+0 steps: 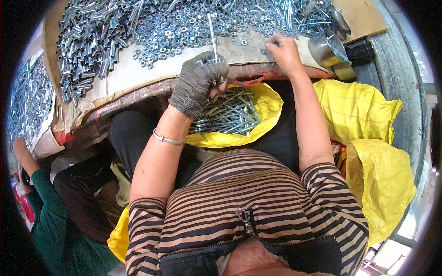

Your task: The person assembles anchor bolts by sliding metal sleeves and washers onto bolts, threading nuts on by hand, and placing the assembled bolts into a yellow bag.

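My left hand (199, 80), in a grey knitted glove, is closed around a long thin metal bolt (212, 37) that points up and away from me. Small shiny metal parts show between its fingers, too hidden to name. My right hand (284, 51) is bare, its fingers curled together at the near edge of the table, close to the scattered nuts and washers (184, 32). Whatever its fingertips may hold is hidden. Below my left hand, a yellow sack (271, 112) lies open in my lap with many long bolts (230, 117) inside.
Metal sleeves (92, 37) are heaped at the table's left. More long bolts (294, 16) lie at the back right, beside a metal cup (328, 47) on its side. Yellow sacks (354, 110) sit to my right. At left, a co-worker's green-sleeved arm (46, 198) reaches toward another pile.
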A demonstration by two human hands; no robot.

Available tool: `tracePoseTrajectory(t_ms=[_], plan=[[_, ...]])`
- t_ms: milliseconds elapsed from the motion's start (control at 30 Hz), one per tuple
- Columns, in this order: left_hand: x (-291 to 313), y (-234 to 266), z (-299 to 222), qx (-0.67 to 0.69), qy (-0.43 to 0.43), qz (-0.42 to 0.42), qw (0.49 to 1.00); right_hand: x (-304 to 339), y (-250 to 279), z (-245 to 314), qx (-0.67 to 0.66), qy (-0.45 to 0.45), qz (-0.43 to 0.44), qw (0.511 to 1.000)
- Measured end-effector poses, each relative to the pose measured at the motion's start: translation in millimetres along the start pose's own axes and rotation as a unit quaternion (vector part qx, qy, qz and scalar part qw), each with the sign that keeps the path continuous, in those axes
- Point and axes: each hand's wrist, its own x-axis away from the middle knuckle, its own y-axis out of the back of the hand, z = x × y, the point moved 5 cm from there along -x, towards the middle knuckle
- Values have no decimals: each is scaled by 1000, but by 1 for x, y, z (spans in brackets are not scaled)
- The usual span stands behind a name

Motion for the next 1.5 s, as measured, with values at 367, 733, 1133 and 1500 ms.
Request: tracePoseTrajectory(t_ms=[367, 733, 1133, 1500], plan=[[1, 5, -8, -180, -15, 6, 984, 5, -14, 24, 83, 33, 134, 987], [4, -10, -9, -720, -118, -31, 683, 36, 17, 60, -535, -36, 108, 837], [5, -15, -12, -661, -268, -4, 701, 30, 2, 54, -678, -74, 262, 683], [-13, 18, -10, -198, -32, -27, 979, -37, -43, 45, 130, 95, -32, 986]])
